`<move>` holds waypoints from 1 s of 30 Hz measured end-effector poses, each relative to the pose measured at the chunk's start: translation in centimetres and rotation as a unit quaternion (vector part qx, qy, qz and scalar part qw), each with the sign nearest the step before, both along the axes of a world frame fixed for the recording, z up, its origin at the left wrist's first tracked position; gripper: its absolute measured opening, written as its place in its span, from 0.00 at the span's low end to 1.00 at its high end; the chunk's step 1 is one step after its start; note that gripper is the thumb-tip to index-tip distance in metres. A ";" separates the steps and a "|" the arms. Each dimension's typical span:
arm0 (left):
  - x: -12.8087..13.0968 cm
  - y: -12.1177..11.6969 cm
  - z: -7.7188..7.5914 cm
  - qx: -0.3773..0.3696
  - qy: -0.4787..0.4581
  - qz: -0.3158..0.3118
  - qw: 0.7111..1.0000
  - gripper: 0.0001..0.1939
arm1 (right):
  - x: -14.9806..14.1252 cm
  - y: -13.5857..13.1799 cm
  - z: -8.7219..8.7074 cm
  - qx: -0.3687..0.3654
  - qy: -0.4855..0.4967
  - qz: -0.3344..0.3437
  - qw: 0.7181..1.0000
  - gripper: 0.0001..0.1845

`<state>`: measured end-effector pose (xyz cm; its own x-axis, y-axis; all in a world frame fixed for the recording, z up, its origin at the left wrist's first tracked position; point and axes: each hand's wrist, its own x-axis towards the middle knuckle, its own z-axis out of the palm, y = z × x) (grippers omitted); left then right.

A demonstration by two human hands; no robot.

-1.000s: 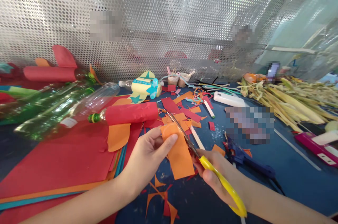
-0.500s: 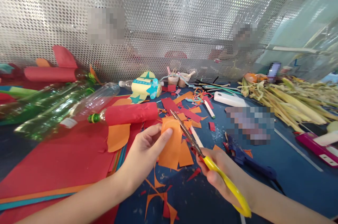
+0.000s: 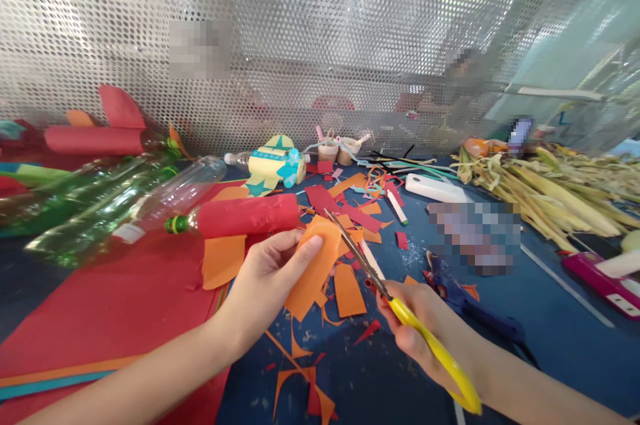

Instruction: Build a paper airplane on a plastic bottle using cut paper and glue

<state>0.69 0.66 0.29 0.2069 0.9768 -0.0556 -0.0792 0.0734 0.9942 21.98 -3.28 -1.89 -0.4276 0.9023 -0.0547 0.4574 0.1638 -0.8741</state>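
My left hand (image 3: 270,278) pinches an orange paper piece (image 3: 314,271) with a rounded top, thumb on its face. In my right hand (image 3: 420,325) are scissors with yellow handles (image 3: 440,358); their blades point up and left beside the paper's right edge. The blades look nearly closed. Below the held piece lies another orange paper piece (image 3: 349,291) with a rounded top. Left of my hands rests a bottle wrapped in red paper (image 3: 247,215), green cap to the left. Orange and red scraps (image 3: 305,385) lie scattered around.
Red paper sheets (image 3: 125,305) spread at the left, near green plastic bottles (image 3: 105,211). A blue glue gun (image 3: 470,305) sits at the right, with dried husks (image 3: 545,191) beyond. A yellow decorated bottle (image 3: 273,165) stands near the perforated metal wall (image 3: 300,45).
My left hand has tilted the orange paper, its lower end swinging left and uncovering more of the orange piece below. The scissors have shifted slightly right and down.
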 end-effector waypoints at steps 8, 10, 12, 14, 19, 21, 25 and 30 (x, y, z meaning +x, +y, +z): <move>-0.6 0.8 0.5 0.013 0.040 0.023 0.999 0.16 | 0.4 0.3 0.5 0.012 -0.030 0.020 0.999 0.36; -0.6 0.9 0.6 0.012 0.045 0.027 0.999 0.16 | 0.4 0.3 0.7 0.010 -0.035 0.021 0.999 0.36; -0.7 1.1 0.7 0.011 0.047 0.027 0.998 0.16 | 0.4 0.3 0.8 0.007 -0.041 0.026 0.999 0.36; -0.8 1.3 0.7 0.013 0.050 0.020 0.998 0.16 | 0.5 0.4 0.7 0.004 -0.049 0.027 0.998 0.36; -1.0 1.7 0.7 0.038 0.055 0.022 0.998 0.14 | 0.6 0.6 0.5 0.009 -0.062 0.021 0.998 0.36; -1.1 1.9 0.6 0.038 0.054 0.026 0.997 0.13 | 0.6 0.6 0.3 0.012 -0.061 0.020 0.998 0.36; -1.4 2.4 0.6 0.005 -0.012 0.062 0.998 0.15 | 0.5 0.4 0.3 0.017 -0.054 0.010 0.998 0.36; -1.6 2.5 1.4 -0.109 -0.188 -0.005 0.976 0.31 | 0.4 0.5 0.3 0.008 -0.001 -0.023 1.000 0.36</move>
